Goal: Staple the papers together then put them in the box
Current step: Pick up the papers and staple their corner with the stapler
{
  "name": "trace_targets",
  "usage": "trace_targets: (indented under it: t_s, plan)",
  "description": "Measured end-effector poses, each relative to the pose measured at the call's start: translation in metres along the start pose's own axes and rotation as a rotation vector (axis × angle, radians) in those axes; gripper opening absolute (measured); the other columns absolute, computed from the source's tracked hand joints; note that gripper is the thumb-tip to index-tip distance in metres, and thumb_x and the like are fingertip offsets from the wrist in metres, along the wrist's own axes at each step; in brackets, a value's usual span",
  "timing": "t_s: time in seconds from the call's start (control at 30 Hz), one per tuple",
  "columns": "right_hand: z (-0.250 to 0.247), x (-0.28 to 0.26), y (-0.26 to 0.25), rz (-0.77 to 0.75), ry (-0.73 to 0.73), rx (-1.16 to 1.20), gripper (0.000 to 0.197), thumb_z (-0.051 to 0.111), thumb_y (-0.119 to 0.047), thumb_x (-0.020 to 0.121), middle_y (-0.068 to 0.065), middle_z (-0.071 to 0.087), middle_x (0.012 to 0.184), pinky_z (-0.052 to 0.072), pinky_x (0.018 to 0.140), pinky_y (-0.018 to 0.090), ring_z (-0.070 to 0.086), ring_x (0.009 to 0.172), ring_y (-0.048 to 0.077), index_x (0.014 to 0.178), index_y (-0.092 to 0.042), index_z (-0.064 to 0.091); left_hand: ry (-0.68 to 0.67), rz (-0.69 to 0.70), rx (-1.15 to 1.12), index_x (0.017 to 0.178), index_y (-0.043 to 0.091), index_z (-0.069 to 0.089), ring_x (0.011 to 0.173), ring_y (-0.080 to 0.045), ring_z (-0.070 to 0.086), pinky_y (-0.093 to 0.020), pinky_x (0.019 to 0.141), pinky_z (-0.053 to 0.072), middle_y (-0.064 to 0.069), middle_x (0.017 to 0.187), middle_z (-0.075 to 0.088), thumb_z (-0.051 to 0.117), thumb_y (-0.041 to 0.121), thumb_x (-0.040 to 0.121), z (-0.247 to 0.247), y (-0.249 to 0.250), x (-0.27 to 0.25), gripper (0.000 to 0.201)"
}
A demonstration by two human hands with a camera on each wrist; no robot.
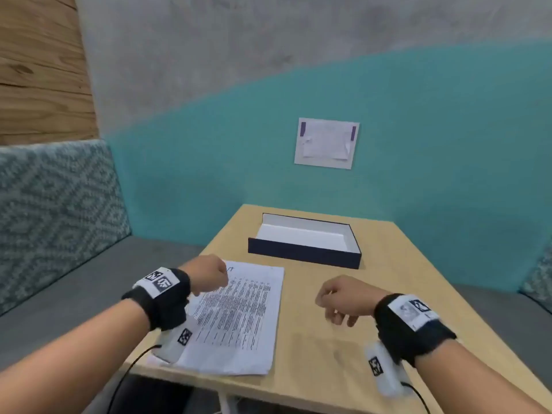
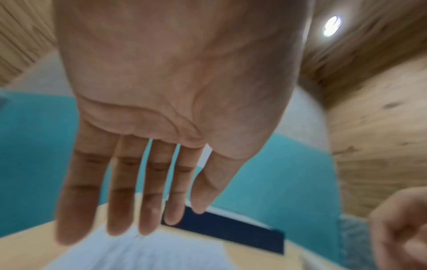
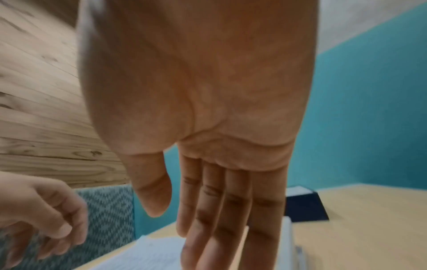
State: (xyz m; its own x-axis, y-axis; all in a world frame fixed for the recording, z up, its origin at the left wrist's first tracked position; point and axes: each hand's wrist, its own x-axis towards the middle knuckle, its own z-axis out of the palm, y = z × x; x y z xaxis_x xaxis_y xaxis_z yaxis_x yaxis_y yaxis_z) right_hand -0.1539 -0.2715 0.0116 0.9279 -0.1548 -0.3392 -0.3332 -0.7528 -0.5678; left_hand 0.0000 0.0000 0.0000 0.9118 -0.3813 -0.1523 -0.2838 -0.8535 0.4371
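Bare table lies between papers and box.

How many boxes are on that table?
1. The dark blue box sits open at the far side of the table, beyond the papers. No stapler shows; something may lie outside the views.

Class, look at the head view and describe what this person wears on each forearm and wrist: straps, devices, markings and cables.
Both forearms are bare, with no sleeves. Each wrist carries a wide black strap, the left wrist strap and the right wrist strap, topped by a white panel printed with black square code markers. Under each wrist hangs a white device bearing another marker, with a thin black cable trailing away.
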Motion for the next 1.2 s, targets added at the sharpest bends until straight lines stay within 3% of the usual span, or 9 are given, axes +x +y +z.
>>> trace_targets:
  t_s: [0.1,0.33,0.5,0.63,0.8,0.93,1.03,1.13,1.2]
  plan:
    - [0.025,0.014,-0.014,0.08,-0.06,0.155,0.029,0.056,-0.02,0.098,0.012,0.066,0.098,0.062,0.078,0.047,0.067,0.074,0.025,0.12,-0.003,0.061,0.011,-0.181,0.199,0.125,0.003,0.066,0.11,-0.028,0.068,-0.026,0.079,0.05,-0.013,0.127,0.07,0.052,0.024,0.096,0.007,-0.021,0.003,0.038]
    - [0.064,0.055,-0.035,0.184,-0.121,0.442,0.061,0.061,-0.023,0.098,0.021,0.055,0.124,0.058,0.085,0.058,0.072,0.082,0.034,0.146,0.004,0.036,-0.087,-0.306,0.186,0.1,0.01,0.059,0.092,-0.026,0.066,-0.025,0.07,0.048,-0.006,0.099,0.064,0.055,0.024,0.093,0.023,-0.039,0.034,0.017]
    - [0.07,0.074,-0.033,0.203,-0.127,0.518,0.064,0.062,-0.026,0.097,0.023,0.051,0.124,0.062,0.077,0.052,0.069,0.079,0.032,0.147,0.001,0.032,-0.109,-0.363,0.031,0.129,0.003,0.06,0.096,-0.026,0.054,-0.025,0.077,0.043,-0.011,0.118,0.06,0.063,0.025,0.096,0.03,-0.037,0.061,0.04]
    - [0.071,0.081,-0.022,0.201,-0.122,0.556,0.056,0.063,-0.026,0.096,0.021,0.055,0.123,0.063,0.075,0.052,0.067,0.073,0.027,0.14,0.002,0.043,-0.06,-0.413,-0.093,0.11,0.002,0.057,0.099,-0.03,0.058,-0.026,0.076,0.045,-0.014,0.113,0.059,0.068,0.017,0.089,0.037,-0.039,0.08,0.028]
    - [0.07,0.08,-0.016,0.207,-0.107,0.596,0.04,0.062,-0.023,0.096,0.018,0.057,0.111,0.062,0.077,0.053,0.065,0.069,0.026,0.124,0.003,0.051,-0.029,-0.445,-0.217,0.145,-0.005,0.039,0.106,-0.032,0.056,-0.031,0.076,0.05,-0.019,0.135,0.053,0.077,0.015,0.083,0.043,-0.031,0.095,0.075]
    - [0.07,0.078,-0.015,0.223,-0.11,0.584,0.042,0.063,-0.027,0.094,0.016,0.06,0.1,0.063,0.075,0.05,0.066,0.067,0.027,0.123,0.001,0.052,0.032,-0.348,-0.168,0.122,-0.003,0.064,0.114,-0.032,0.062,-0.029,0.084,0.049,-0.013,0.13,0.063,0.07,0.021,0.093,0.046,-0.035,0.096,0.038]
    - [0.07,0.077,-0.011,0.224,-0.054,0.573,0.057,0.068,-0.036,0.085,0.009,0.057,0.094,0.061,0.074,0.044,0.06,0.066,0.022,0.129,-0.005,0.048,0.037,-0.232,-0.529,0.137,-0.006,0.057,0.131,-0.04,0.056,-0.037,0.107,0.045,-0.023,0.141,0.058,0.07,0.004,0.09,0.046,-0.044,0.095,0.05]
    - [0.057,0.081,-0.005,0.12,0.216,0.654,0.098,0.076,-0.052,0.072,0.004,0.054,0.135,0.053,0.096,0.043,0.061,0.114,0.026,0.151,-0.017,0.03,0.001,-0.076,-0.947,0.135,0.005,0.059,0.121,-0.042,0.065,-0.058,0.106,0.048,-0.02,0.133,0.068,0.066,-0.014,0.082,0.031,-0.035,0.061,0.057]
    - [0.04,0.072,-0.014,-0.027,0.33,0.92,0.074,0.08,-0.034,0.082,0.002,0.061,0.136,0.052,0.101,0.04,0.064,0.117,0.023,0.143,-0.013,0.045,-0.01,0.043,-1.054,0.129,0.008,0.064,0.113,-0.038,0.071,-0.055,0.101,0.053,-0.016,0.123,0.075,0.056,-0.019,0.087,0.022,-0.018,0.041,0.051]
